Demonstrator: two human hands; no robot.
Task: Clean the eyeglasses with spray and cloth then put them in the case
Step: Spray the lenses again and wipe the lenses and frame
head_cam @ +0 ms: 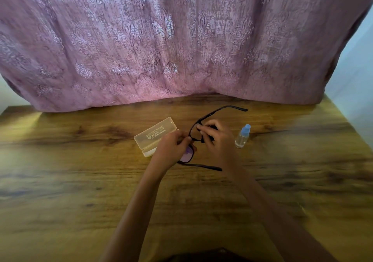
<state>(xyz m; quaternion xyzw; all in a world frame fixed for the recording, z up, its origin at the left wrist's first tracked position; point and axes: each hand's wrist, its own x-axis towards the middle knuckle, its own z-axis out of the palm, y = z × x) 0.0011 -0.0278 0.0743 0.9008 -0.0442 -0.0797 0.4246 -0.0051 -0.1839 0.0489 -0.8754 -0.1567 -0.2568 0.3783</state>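
Black glasses (188, 154) held just above the wooden bench (80, 181), left hand (171, 148) grip pinching the frame by one lens, right hand (219, 141) grip pinching the other lens, maybe through a dark cloth (213, 128), open yellow case (153, 135) left, spray bottle (242, 137) right.

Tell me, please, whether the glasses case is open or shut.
Open. The case has its lid tipped back, and its pale tray lies exposed in front, beside the left hand.
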